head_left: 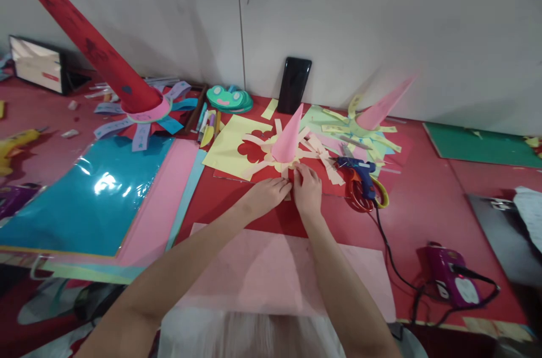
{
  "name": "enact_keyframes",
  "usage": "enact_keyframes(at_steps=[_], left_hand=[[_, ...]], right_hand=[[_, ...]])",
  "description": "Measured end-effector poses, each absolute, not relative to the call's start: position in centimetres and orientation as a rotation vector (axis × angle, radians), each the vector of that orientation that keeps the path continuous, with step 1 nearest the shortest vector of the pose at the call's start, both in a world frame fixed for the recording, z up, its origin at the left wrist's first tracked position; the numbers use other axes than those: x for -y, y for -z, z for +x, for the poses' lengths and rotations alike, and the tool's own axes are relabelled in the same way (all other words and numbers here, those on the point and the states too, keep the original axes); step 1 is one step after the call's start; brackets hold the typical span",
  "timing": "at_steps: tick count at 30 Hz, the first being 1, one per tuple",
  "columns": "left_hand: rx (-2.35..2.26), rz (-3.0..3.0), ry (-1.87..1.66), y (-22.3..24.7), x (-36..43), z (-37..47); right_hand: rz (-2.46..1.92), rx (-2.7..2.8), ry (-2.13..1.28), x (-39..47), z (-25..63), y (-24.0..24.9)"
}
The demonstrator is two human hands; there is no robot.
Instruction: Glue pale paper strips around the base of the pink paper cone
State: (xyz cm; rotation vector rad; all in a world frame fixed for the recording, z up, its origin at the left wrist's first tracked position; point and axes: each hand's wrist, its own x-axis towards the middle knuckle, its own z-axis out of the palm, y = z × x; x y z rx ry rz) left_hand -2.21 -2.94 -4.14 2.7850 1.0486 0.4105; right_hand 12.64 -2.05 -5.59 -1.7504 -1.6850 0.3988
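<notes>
A pink paper cone [288,140] stands upright on a pale yellow flower-shaped base with cream paper strips [258,169] fanning out around it. At its near side, my left hand [271,193] has its fingers pressed together on a strip that points toward me. Close beside it, my right hand [308,187] pinches at the same strip near the base; the fingertips partly hide the paper. Red paper shapes [252,150] lie behind the cone on a yellow sheet [228,138]. Loose cream strips [326,160] are piled to its right.
A blue glue gun [358,169] lies across orange-and-yellow scissors [359,194], its cable running to a purple box [453,276]. Another pink cone [385,104] stands behind. A black phone [295,85] leans on the wall. Left are a tall red cone [93,47] and blue folder [88,194].
</notes>
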Motion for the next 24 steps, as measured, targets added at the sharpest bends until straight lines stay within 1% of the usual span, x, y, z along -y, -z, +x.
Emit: enact_keyframes(at_steps=[4, 10, 17, 21, 24], left_hand=[[-0.940, 2.815, -0.388, 3.7, 2.4, -2.6], [-0.838, 2.854, -0.485, 3.7, 2.0, -3.7], [-0.751, 2.916, -0.317, 4.7, 0.3, -3.5], [-0.720, 2.857, -0.362, 4.7, -0.4, -3.5], [-0.740, 2.769, -0.463, 4.7, -0.3, -3.8]], right_hand=[[-1.733, 1.674, -0.390, 2.0, 12.6, 5.7], [-1.679, 1.620, -0.426, 1.6, 13.0, 5.7], [-1.643, 1.538, -0.463, 1.2, 13.2, 5.8], [-1.634, 1.531, -0.453, 1.2, 13.1, 5.7], [-1.637, 1.533, -0.452, 1.3, 13.1, 5.7]])
